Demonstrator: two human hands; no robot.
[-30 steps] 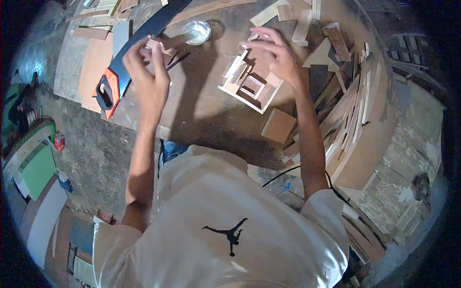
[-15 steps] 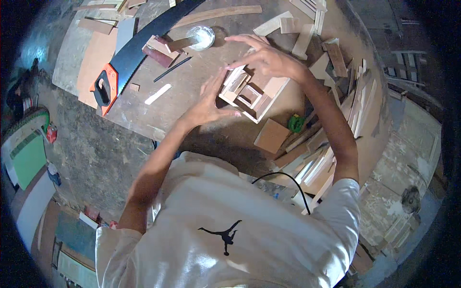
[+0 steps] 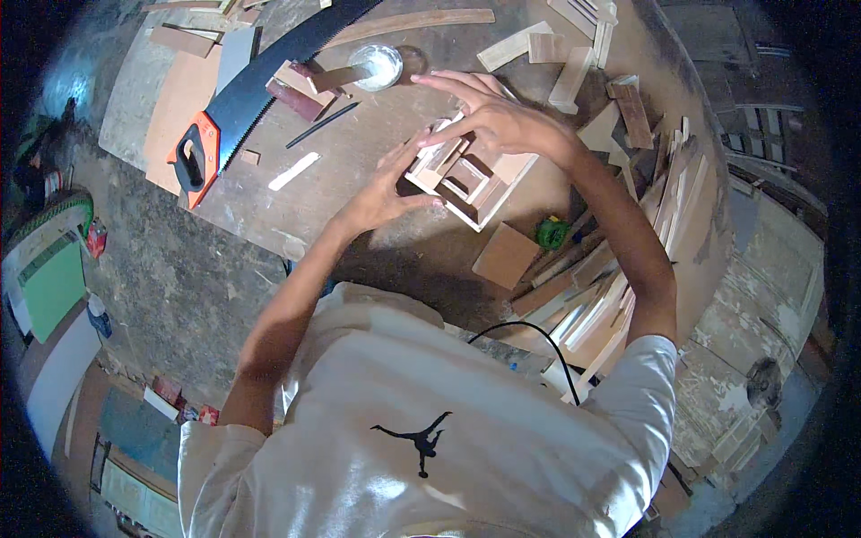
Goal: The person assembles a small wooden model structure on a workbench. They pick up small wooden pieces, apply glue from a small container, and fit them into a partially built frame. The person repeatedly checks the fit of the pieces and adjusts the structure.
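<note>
A small open-topped wooden box (image 3: 494,206) with pale edges lies on the workbench, small wooden pieces forming a frame inside it. My left hand (image 3: 381,190) grips its left corner, fingers along the far-left side and thumb at the near-left side. Across the far part of the box reaches my right hand (image 3: 507,125). Its fingers are stretched out and apart, pointing left, with one fingertip close to my left fingertips. The right palm hides part of the far wall.
An orange-handled handsaw (image 3: 199,161) lies at the left. Nearby are a white tub (image 3: 376,67), a dark pencil-like stick (image 3: 323,125) and a white strip (image 3: 294,171). Right of the box are a square wooden piece (image 3: 507,255), a green tape measure (image 3: 552,233) and piled wood offcuts (image 3: 632,112).
My right hand has shifted slightly down over the box, its fingers a little lower and closer to my left fingertips. The left hand keeps its grip with little movement.
</note>
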